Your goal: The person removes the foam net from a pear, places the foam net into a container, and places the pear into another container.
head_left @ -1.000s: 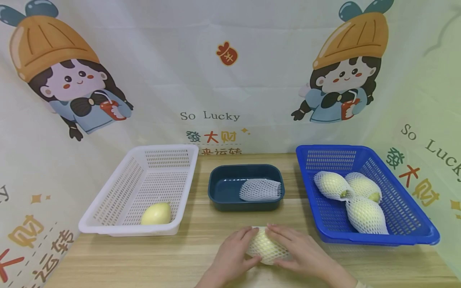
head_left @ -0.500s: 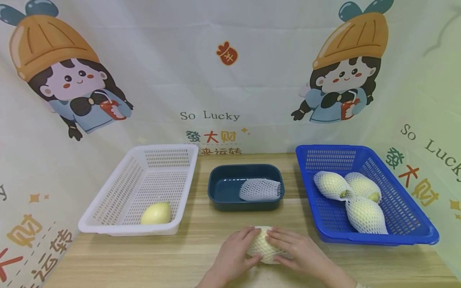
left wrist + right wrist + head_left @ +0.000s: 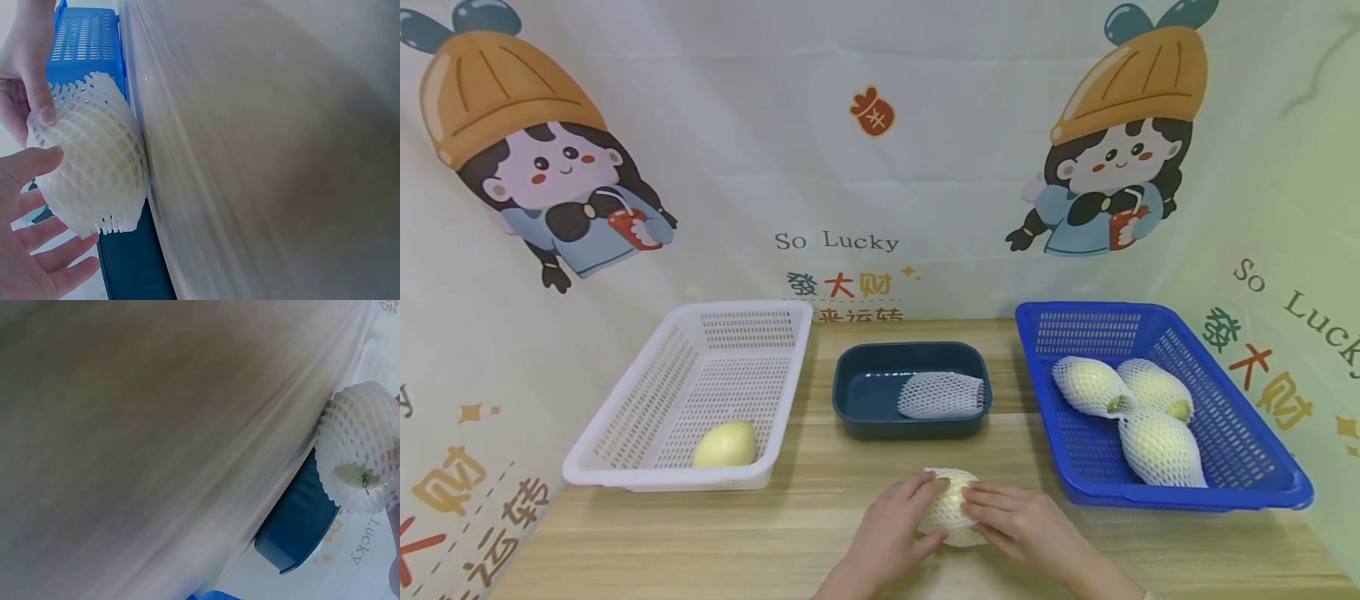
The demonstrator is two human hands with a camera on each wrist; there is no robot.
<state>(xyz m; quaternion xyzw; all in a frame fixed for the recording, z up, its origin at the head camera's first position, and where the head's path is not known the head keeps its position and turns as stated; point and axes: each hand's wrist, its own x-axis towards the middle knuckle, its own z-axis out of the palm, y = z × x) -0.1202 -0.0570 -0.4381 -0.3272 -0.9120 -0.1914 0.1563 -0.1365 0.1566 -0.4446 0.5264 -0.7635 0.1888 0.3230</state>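
A pale yellow melon (image 3: 953, 506) in a white foam net sleeve lies on the table between both hands. My left hand (image 3: 891, 527) holds its left side, thumb on the near side and fingers on the far side. My right hand (image 3: 1026, 527) grips the right end, fingers over the net and thumb below. In the left wrist view, the thumb of the left hand (image 3: 34, 231) touches the netted melon (image 3: 97, 162), whose net has frayed edges. In the right wrist view, a short stem shows through the net's opening on the melon (image 3: 359, 447); the right hand is mostly cut off there.
A white basket (image 3: 587, 475) at left holds one bare melon (image 3: 726, 444). At the back middle, a dark teal tray (image 3: 865, 429) contains a flat foam net (image 3: 942, 395). The blue basket (image 3: 1195, 498) at right holds three netted melons (image 3: 1161, 448). A printed cloth hangs behind.
The right hand's fingers have drawn together and shifted slightly right on the netted melon, which has turned a little. The left hand stays nearly in place. Baskets and tray are unmoved.
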